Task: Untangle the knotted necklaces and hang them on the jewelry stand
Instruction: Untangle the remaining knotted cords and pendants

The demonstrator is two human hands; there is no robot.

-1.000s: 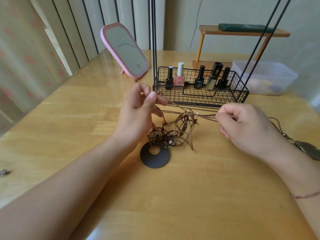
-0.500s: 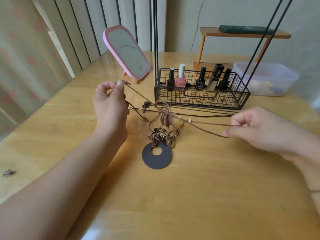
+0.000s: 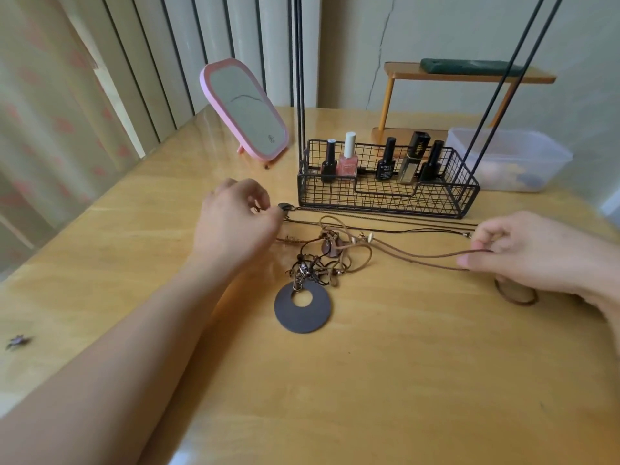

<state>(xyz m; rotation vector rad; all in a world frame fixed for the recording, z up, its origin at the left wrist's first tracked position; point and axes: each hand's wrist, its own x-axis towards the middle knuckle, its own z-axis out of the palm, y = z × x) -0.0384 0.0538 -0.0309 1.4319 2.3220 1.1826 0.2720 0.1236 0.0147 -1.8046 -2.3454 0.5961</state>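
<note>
A knot of brown cord necklaces (image 3: 322, 260) lies on the wooden table (image 3: 369, 380), with a dark ring-shaped pendant (image 3: 303, 307) at its near end. My left hand (image 3: 235, 223) rests low on the table left of the knot, fingertips pinching a thin cord beside a small dark pendant (image 3: 285, 207). My right hand (image 3: 523, 253) pinches a brown cord loop (image 3: 419, 255) stretched out to the right of the knot. The black wire jewelry stand (image 3: 385, 196) rises just behind, its rods running up out of view.
Nail polish bottles (image 3: 349, 156) stand in the stand's basket. A pink mirror (image 3: 245, 110) leans at the back left, a clear plastic box (image 3: 510, 159) and a small wooden shelf (image 3: 469, 75) at the back right. A brown bracelet (image 3: 516, 292) lies under my right wrist. A small trinket (image 3: 16, 342) sits far left.
My left hand has come down from a raised pull to the table by the small dark pendant. My right hand has drawn the cord farther right. The knot has spread out.
</note>
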